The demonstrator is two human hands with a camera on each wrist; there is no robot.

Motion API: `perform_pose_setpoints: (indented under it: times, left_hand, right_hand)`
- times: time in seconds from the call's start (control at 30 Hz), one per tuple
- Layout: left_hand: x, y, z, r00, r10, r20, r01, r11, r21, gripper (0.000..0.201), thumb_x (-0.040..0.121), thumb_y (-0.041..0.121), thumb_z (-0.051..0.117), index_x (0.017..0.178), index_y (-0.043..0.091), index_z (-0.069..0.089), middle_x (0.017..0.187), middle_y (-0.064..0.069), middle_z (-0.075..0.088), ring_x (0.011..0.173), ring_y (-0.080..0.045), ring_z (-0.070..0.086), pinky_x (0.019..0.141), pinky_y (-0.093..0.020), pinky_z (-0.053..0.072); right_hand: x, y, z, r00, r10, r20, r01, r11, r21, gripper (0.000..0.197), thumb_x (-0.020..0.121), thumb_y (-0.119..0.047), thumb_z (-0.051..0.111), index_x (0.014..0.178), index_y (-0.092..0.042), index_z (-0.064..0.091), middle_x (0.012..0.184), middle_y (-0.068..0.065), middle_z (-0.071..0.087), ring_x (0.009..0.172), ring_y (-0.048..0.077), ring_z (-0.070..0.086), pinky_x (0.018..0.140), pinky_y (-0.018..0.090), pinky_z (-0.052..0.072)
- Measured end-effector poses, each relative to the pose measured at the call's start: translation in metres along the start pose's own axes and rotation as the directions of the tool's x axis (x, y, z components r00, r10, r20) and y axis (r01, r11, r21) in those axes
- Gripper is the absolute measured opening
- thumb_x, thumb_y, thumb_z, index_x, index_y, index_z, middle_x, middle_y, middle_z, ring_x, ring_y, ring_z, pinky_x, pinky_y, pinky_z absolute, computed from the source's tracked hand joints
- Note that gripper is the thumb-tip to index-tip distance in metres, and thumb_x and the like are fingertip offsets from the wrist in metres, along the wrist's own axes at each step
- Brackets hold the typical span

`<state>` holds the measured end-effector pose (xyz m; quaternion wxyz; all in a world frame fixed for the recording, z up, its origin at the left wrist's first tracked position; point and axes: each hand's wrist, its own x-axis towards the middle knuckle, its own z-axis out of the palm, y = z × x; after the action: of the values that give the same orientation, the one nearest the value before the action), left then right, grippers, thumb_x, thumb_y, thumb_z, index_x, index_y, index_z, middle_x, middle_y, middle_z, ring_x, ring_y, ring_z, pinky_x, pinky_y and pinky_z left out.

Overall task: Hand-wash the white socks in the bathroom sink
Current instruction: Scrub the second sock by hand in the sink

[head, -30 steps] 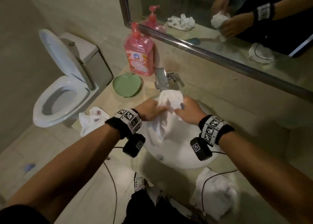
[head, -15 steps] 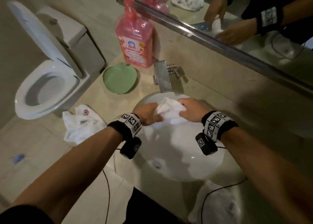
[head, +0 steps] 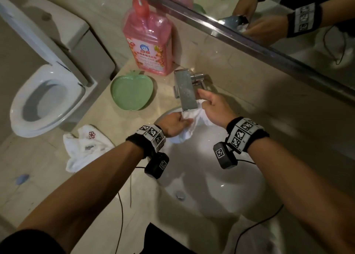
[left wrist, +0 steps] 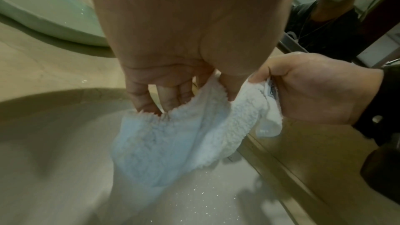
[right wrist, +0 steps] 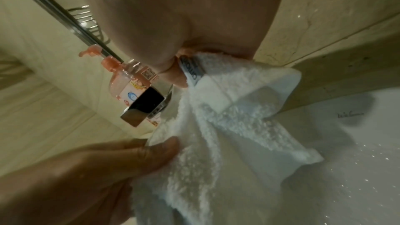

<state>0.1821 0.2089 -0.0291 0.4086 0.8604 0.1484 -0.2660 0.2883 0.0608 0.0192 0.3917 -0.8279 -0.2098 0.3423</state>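
Observation:
A fluffy white sock [head: 189, 128] hangs stretched between both hands, just under the chrome faucet spout [head: 186, 92] at the back of the white sink [head: 221, 186]. My left hand [head: 184, 122] pinches its left edge, the fingers [left wrist: 149, 103] curled into the fabric. My right hand [head: 204, 104] grips the labelled cuff [right wrist: 191, 72] beside the spout, with one finger stretched toward the faucet handle [head: 198, 77]. The sock [left wrist: 173, 143] sags toward the basin between the two grips. I see no running water, only droplets in the basin.
A second white sock [head: 86, 148] lies on the counter left of the sink. A green apple-shaped dish [head: 132, 91] and a pink detergent bottle [head: 148, 42] stand behind it. The open toilet [head: 46, 102] is at far left and the mirror [head: 269, 13] runs above.
The sock went from raised in front of the faucet down into the basin, then back under the spout. Both hands moved toward the faucet, and the view tipped closer to the sink.

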Motion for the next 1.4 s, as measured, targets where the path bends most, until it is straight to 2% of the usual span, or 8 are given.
perform_pose_setpoints:
  times: [0.23, 0.43, 0.63, 0.8, 0.97, 1.1, 1.27, 1.4]
  left_hand:
    - [0.008, 0.003, 0.000, 0.999, -0.051, -0.016, 0.049, 0.991, -0.122, 0.092, 0.076, 0.085, 0.021, 0.130, 0.022, 0.062, 0.129, -0.008, 0.065, 0.117, -0.024, 0.058, 0.108, -0.041, 0.040]
    - [0.010, 0.005, -0.004, 0.997, 0.054, -0.061, -0.066, 0.977, -0.203, 0.030, 0.094, 0.051, 0.036, 0.109, 0.045, 0.062, 0.123, -0.004, 0.065, 0.110, -0.026, 0.060, 0.102, -0.042, 0.046]
    - [0.001, -0.011, -0.018, 0.995, -0.029, -0.092, 0.012, 0.984, -0.177, 0.045, 0.101, 0.051, 0.039, 0.100, 0.018, 0.070, 0.099, -0.010, 0.070, 0.091, -0.029, 0.065, 0.081, -0.032, 0.048]
    - [-0.019, -0.027, -0.040, 0.982, -0.024, -0.186, -0.016, 0.978, -0.210, 0.044, 0.103, 0.046, 0.042, 0.098, 0.015, 0.073, 0.109, -0.021, 0.069, 0.081, -0.019, 0.062, 0.082, -0.033, 0.046]
    - [-0.022, -0.035, -0.039, 0.978, -0.007, -0.208, -0.025, 0.988, -0.152, 0.027, 0.103, 0.034, 0.046, 0.094, 0.016, 0.062, 0.087, -0.004, 0.064, 0.081, -0.024, 0.058, 0.074, -0.034, 0.046]
    - [-0.010, -0.023, -0.030, 0.985, -0.028, -0.170, 0.002, 0.989, -0.150, 0.035, 0.104, 0.039, 0.042, 0.072, 0.027, 0.051, 0.076, 0.002, 0.055, 0.073, -0.019, 0.050, 0.072, -0.030, 0.037]
    - [0.020, -0.003, -0.014, 0.998, 0.028, -0.051, -0.036, 0.987, -0.156, 0.033, 0.102, 0.014, 0.044, 0.132, 0.012, 0.060, 0.132, -0.011, 0.062, 0.120, -0.027, 0.057, 0.106, -0.038, 0.043]
    - [0.031, 0.001, -0.005, 0.997, 0.055, -0.045, -0.062, 0.982, -0.178, 0.035, 0.103, 0.022, 0.047, 0.136, 0.016, 0.058, 0.135, -0.013, 0.060, 0.122, -0.032, 0.056, 0.106, -0.045, 0.043]
  right_hand:
    - [0.006, 0.008, -0.002, 0.997, 0.017, -0.073, -0.016, 1.000, 0.013, 0.057, 0.097, -0.002, 0.038, 0.151, -0.017, 0.043, 0.153, 0.000, 0.048, 0.142, 0.014, 0.042, 0.117, 0.029, 0.031]
    - [0.011, 0.011, -0.011, 0.995, 0.039, -0.089, -0.046, 0.996, -0.077, 0.050, 0.097, -0.009, 0.045, 0.146, -0.017, 0.050, 0.145, -0.003, 0.054, 0.134, 0.016, 0.049, 0.112, 0.031, 0.037]
    - [0.004, 0.026, 0.007, 0.990, 0.097, 0.106, -0.085, 0.990, -0.113, 0.013, 0.095, -0.027, 0.062, 0.092, -0.018, 0.070, 0.074, -0.003, 0.064, 0.062, 0.010, 0.057, 0.058, 0.024, 0.044]
    - [0.016, 0.023, 0.044, 0.954, 0.154, 0.258, -0.180, 0.980, 0.082, 0.014, 0.095, -0.029, 0.062, 0.087, -0.026, 0.074, 0.082, 0.000, 0.073, 0.074, 0.015, 0.067, 0.065, 0.032, 0.051]
    - [0.030, 0.023, 0.063, 0.989, 0.144, 0.027, -0.147, 0.975, 0.168, 0.010, 0.092, -0.028, 0.070, 0.095, -0.018, 0.072, 0.098, 0.011, 0.075, 0.084, 0.020, 0.069, 0.072, 0.037, 0.057]
    - [0.029, 0.028, 0.053, 0.988, 0.131, -0.081, -0.128, 0.991, 0.042, 0.024, 0.091, -0.015, 0.060, 0.068, -0.020, 0.064, 0.069, 0.001, 0.066, 0.071, 0.022, 0.061, 0.062, 0.029, 0.049]
    - [0.024, 0.045, 0.031, 0.996, 0.094, -0.002, -0.093, 0.988, -0.123, 0.027, 0.103, -0.024, 0.047, 0.088, -0.007, 0.062, 0.087, 0.015, 0.066, 0.082, 0.031, 0.062, 0.070, 0.037, 0.049]
    - [0.018, 0.061, 0.019, 0.997, 0.047, -0.059, -0.058, 0.981, -0.187, 0.042, 0.104, -0.035, 0.049, 0.064, -0.024, 0.040, 0.069, -0.001, 0.045, 0.063, 0.015, 0.041, 0.063, 0.030, 0.033]
